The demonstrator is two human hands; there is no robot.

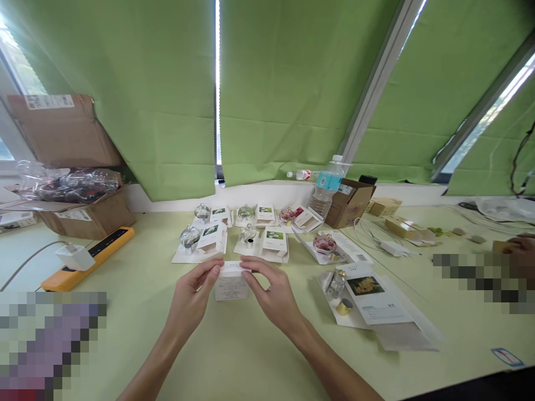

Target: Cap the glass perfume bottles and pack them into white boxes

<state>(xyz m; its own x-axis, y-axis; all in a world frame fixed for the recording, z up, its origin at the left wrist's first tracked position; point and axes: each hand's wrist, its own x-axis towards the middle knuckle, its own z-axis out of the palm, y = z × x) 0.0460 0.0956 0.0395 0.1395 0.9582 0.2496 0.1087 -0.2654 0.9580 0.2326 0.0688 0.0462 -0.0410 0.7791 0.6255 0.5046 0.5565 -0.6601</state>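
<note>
Two bare hands, left hand (pixel 190 301) and right hand (pixel 271 295), both partly closed, grip one white carton (pixel 231 283) from either side at 6 o'clock on the desk (pixel 125 317); glass bottles (pixel 190 236) stand at 12 o'clock.

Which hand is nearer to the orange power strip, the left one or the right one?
Left. The left hand is apart from the orange power strip; the right hand is farther, beyond the white box.

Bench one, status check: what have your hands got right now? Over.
Left hand and right hand both on small white box. Glass bottles on white cards just ahead, not touching hands.
</note>
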